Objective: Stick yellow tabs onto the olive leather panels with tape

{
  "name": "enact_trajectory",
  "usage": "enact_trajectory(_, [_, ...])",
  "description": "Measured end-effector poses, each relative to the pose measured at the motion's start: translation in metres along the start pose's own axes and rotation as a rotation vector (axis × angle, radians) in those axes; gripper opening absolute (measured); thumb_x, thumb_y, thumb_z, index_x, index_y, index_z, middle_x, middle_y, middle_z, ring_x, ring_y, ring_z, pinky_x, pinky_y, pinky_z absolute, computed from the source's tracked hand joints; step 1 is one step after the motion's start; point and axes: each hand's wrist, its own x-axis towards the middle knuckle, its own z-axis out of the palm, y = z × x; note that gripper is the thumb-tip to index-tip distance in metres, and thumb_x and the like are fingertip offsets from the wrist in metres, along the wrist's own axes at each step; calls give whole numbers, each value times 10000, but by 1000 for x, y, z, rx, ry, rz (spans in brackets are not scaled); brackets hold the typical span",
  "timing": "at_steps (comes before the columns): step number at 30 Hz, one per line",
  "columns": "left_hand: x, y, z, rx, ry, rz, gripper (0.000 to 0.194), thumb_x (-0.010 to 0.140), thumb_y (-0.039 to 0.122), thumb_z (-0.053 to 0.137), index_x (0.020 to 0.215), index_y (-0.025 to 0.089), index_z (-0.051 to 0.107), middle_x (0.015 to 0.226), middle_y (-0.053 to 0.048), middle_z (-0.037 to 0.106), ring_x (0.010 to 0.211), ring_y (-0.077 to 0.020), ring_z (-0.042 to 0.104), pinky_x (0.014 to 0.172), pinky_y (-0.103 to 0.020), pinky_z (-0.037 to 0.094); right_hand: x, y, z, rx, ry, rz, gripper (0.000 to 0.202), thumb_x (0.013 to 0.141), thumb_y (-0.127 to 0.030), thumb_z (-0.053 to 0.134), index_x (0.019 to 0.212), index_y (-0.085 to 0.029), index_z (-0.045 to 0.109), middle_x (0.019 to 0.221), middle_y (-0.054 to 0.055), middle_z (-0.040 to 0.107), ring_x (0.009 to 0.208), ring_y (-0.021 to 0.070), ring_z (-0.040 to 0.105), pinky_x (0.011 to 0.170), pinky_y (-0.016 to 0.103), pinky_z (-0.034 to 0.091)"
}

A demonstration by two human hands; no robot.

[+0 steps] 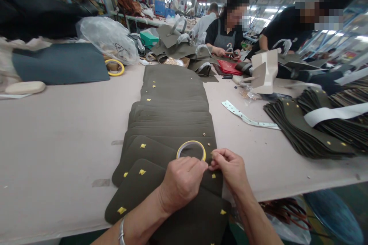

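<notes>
Fingers of the left hand (184, 178) are curled tightly over the lower rim of a yellow tape roll (204, 155), which is held upright above a fan of dark olive panels (169, 120). With the fan taken as the landmark, the right hand (234, 170) is placed at its right edge, thumb and forefinger pinched closely together beside the left fist; a scrap of tape seems to be gripped there, but its shape cannot be made out.

On the two panels at the fan's near end, yellow tape pieces (122, 210) are seen near the left corners and along the right edge, so that part can be judged covered. Just beyond the roll, on the fan's right edge, two gold studs (209, 144) are left bare, and by that sign the right side is judged unfinished. Toward the fan's far end, a few yellow spots (148, 99) are shown on the left; most of the layers between are overlapped, so their state is hidden.

To the right of the fan, a bundle of panels (290, 130) is laid on the bench (71, 130), with yellow spots also visible; these look further along. Beyond the fan's far left corner, another tape roll (123, 69) is set down.
</notes>
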Motion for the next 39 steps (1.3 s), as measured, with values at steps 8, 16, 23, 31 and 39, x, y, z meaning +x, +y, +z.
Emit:
enact_trajectory(8, [0, -5, 12, 176, -232, -134, 150, 934, 150, 441, 877, 184, 576, 854, -34, 601, 802, -199, 520, 715, -324, 471, 30, 6, -18, -177, -112, -34, 398, 751, -535, 690, 788, -139, 698, 593, 12, 632, 465, 115, 573, 442, 222, 513])
enact_trajectory(16, [1, -5, 11, 158, -267, -157, 148, 920, 142, 437, 846, 193, 554, 837, -30, 572, 786, -205, 485, 692, -336, 466, 30, 6, -10, -559, -63, -313, 282, 866, -433, 573, 837, -186, 705, 593, 11, 661, 500, 151, 611, 480, 241, 492])
enact_trajectory(23, [2, -4, 11, 153, -260, -171, 146, 917, 138, 439, 837, 190, 549, 822, -29, 566, 771, -206, 479, 674, -335, 457, 37, 6, -6, -698, -36, -466, 224, 876, -361, 552, 848, -204, 709, 798, 42, 734, 548, 153, 634, 546, 263, 504])
enact_trajectory(31, [1, -4, 10, 145, -281, -191, 124, 918, 145, 454, 854, 193, 549, 849, -25, 569, 792, -210, 478, 695, -344, 468, 40, 10, -22, -405, -90, -235, 372, 878, -456, 561, 1117, -172, 581, 690, 13, 673, 500, 148, 621, 457, 246, 505])
enact_trajectory(39, [1, -3, 10, 152, -283, -199, 138, 923, 147, 439, 851, 193, 548, 853, -30, 566, 800, -213, 474, 696, -344, 460, 41, 8, -25, -666, -195, -619, 178, 914, -291, 534, 923, -215, 694, 882, 57, 704, 821, 193, 656, 760, 321, 514])
